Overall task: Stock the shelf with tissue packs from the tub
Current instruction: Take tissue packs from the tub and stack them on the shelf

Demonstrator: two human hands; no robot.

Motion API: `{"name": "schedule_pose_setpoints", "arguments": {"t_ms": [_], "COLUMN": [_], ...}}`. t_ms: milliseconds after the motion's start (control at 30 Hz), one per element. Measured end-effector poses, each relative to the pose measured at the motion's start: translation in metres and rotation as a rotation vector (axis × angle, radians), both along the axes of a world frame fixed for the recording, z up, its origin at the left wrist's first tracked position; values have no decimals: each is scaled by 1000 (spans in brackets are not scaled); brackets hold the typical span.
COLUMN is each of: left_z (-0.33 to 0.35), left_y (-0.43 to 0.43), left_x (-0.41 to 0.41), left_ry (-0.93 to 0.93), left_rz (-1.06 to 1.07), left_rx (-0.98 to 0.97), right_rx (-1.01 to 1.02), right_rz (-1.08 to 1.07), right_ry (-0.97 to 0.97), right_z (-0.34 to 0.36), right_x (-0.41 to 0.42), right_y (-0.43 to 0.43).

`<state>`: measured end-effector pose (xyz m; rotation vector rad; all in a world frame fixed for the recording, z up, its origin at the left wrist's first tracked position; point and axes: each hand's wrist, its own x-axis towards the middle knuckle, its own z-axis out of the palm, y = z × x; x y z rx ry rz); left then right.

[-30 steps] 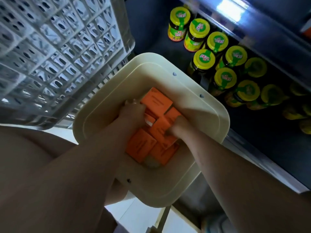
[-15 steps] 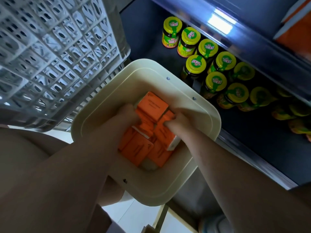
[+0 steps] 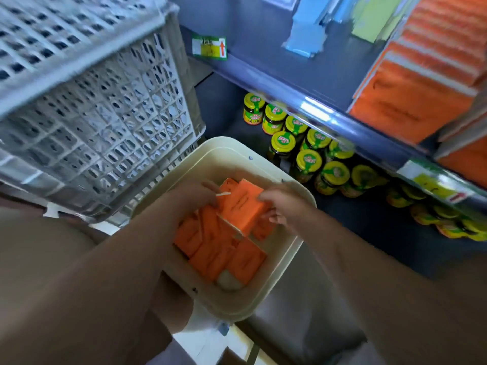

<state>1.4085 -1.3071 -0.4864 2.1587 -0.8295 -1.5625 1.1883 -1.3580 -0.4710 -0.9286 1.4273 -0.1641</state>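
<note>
Above tub [image 3: 279, 283]: orange tissue pack [image 3: 242, 205], boxy, tilted.

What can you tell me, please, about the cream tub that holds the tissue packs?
The tub is squarish and cream, plastic by its look, with rounded corners, a broad stepped rim and small dark studs along it. Open-topped, it sits beside a grey lattice crate, before the jars on the low shelf. Orange tissue packs lie jumbled inside. The left hand and right hand reach in, gripping a raised pack between them. What bears it is hidden.
</note>
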Motion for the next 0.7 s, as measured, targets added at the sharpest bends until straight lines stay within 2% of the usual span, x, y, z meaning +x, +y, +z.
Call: {"name": "schedule_pose_setpoints", "arguments": {"t_ms": [100, 200, 300, 467, 700], "left_z": [33, 68, 108, 165, 247], "left_y": [7, 10, 15, 22, 9], "left_x": [-6, -11, -26, -51, -111], "left_ry": [105, 215, 355, 359, 222], "left_rz": [128, 285, 380, 259, 213], "left_rx": [-129, -259, -302, -394, -724], "right_rx": [-12, -63, -122, -177, -337], "right_rz": [-75, -32, -3, -28, -136], "right_ry": [-133, -217, -328, -477, -627], "right_z": [25, 64, 102, 142, 205], "right_x": [-8, -22, -42, -77, -150], "right_y": [2, 8, 16, 35, 54]}}
